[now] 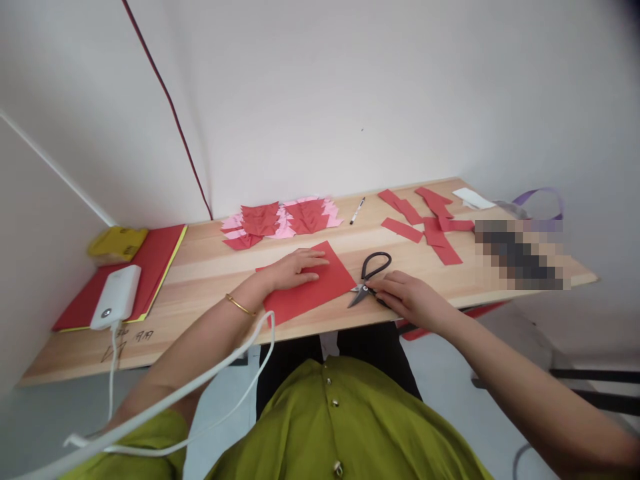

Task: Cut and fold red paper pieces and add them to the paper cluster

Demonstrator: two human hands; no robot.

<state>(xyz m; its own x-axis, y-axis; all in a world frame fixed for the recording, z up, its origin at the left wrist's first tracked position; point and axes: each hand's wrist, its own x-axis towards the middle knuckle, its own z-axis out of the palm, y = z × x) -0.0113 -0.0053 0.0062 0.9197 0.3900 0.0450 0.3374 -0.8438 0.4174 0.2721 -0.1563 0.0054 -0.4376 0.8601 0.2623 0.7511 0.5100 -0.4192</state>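
One hand, the person's left hand, lay open with its palm down on a flat sheet of plain red paper, and I could see the fingers stretched out. That red sheet was on the pale wooden table, close to the front edge, right before the person in the green buttoned shirt. A thin gold bracelet sat round the left wrist. The right hand had its fingers bent down over the black-handled metal scissors, but I could not tell if it gripped them. The scissors' blades were a little apart, just by the sheet's right corner. Further back were pointy bits of red and pink paper, a white-and-black pen and loose red paper strips. Over on the left, a white plastic box with a round button lay on big red sheets with a yellow edge. A crinkly yellow packet was just behind it.
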